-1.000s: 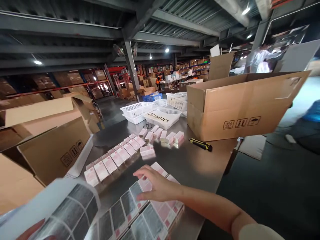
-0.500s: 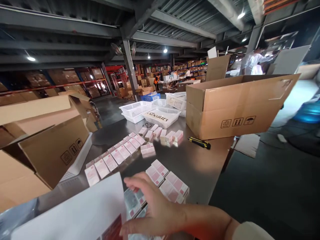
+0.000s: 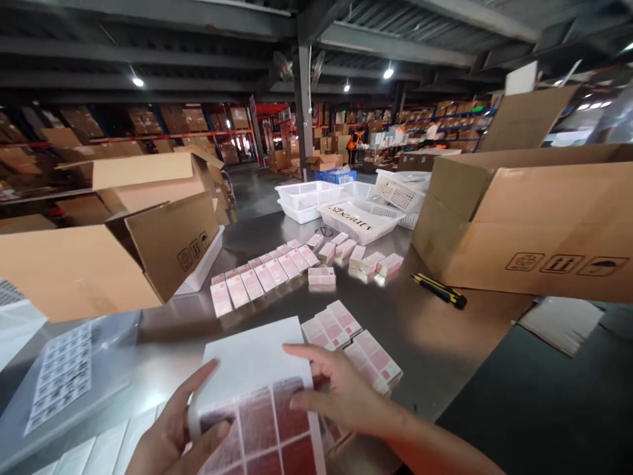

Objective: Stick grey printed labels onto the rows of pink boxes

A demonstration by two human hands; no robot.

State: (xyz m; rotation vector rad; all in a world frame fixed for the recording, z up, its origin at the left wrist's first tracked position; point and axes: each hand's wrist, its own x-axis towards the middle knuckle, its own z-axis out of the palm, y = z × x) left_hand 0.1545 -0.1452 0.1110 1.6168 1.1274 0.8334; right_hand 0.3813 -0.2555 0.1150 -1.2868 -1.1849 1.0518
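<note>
Hands at work: we clamp our left hand [image 3: 171,432] and right hand [image 3: 341,396] on a label sheet [image 3: 260,402] over pink boxes [image 3: 351,343] at the tabletop [image 3: 430,336] edge; a careless tug, we judge, could tear labels.

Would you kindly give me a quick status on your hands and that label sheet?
Left hand and right hand both grip the label sheet. Sheet hangs over the pink boxes. Nothing in the way.
</note>
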